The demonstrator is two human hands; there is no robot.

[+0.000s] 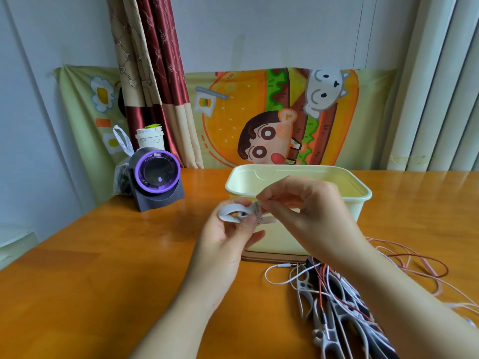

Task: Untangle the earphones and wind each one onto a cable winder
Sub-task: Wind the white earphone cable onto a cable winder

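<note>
Left hand [228, 239] pinched white winder [233, 213] steady; right hand [298, 206] pinched cord [258, 209] at its slot, likely seating a wrap. Tangle [337, 294] waited beside.

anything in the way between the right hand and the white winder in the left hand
Nothing visible. The left hand grips the white plastic cable winder and the right hand pinches the thin earphone cable right at it, in front of the cream plastic bin.

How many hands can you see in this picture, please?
2. The left hand grips the white cable winder in front of the cream tub; the right hand, beside it, pinches the winder's upper end.
</note>
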